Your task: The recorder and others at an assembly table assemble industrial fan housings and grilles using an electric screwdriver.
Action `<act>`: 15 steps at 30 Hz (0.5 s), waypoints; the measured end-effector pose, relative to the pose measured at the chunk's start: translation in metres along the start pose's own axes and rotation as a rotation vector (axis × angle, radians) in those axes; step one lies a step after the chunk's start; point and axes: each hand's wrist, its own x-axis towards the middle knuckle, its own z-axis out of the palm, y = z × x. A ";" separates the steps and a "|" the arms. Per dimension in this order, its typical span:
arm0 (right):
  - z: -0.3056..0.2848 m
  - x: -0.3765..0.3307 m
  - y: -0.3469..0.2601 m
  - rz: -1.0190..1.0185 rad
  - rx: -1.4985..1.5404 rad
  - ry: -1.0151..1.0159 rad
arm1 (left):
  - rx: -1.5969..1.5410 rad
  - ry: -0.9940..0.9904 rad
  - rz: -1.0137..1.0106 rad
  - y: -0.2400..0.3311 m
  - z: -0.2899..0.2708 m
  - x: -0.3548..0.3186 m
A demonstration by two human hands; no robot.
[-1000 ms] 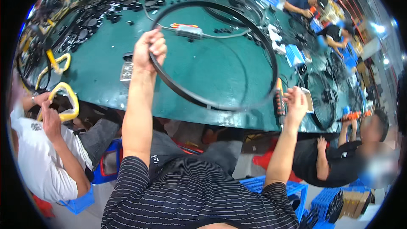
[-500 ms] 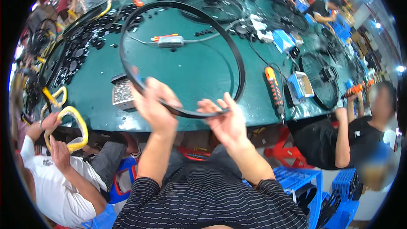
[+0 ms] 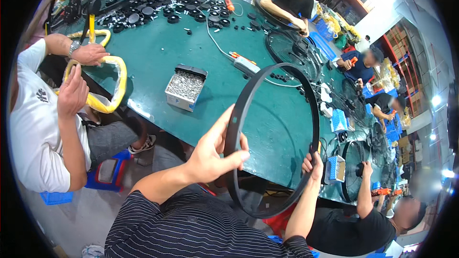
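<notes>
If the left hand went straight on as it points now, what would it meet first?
First the ring, which the left hand holds; beyond it, perhaps the table, though depth is unclear.

Green tabletop [image 3: 148, 79]: one
Black hoop in hand [image 3: 232, 136]: one
Own hands [image 3: 213, 158]: two
Wide box of silver screws [image 3: 179, 101]: one
Blue-and-white cartons [image 3: 339, 120] at right: two
Grey power block [image 3: 246, 66]: one
Yellow-wrapped loops [image 3: 123, 81]: at least two
Wristwatch [image 3: 74, 48]: one
Wire grilles [image 3: 294, 57]: at least three, overlapping
Round black knobs [image 3: 134, 18]: dozens, too heaped to count
Co-workers [image 3: 43, 114]: at least five
</notes>
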 end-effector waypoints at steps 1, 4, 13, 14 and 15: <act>0.000 0.004 -0.004 -0.041 -0.048 -0.008 | 0.060 -0.015 -0.004 -0.002 0.003 -0.006; 0.006 0.016 -0.005 -0.156 -0.214 0.097 | 0.226 -0.023 0.102 -0.009 0.008 -0.014; 0.013 0.024 0.010 -0.283 -0.505 0.209 | 0.336 -0.062 0.124 -0.004 -0.006 -0.010; 0.012 0.024 0.011 -0.281 -0.510 0.204 | 0.338 -0.060 0.117 -0.003 -0.009 -0.009; 0.011 0.024 0.011 -0.280 -0.527 0.220 | 0.339 -0.077 0.079 -0.002 -0.012 -0.008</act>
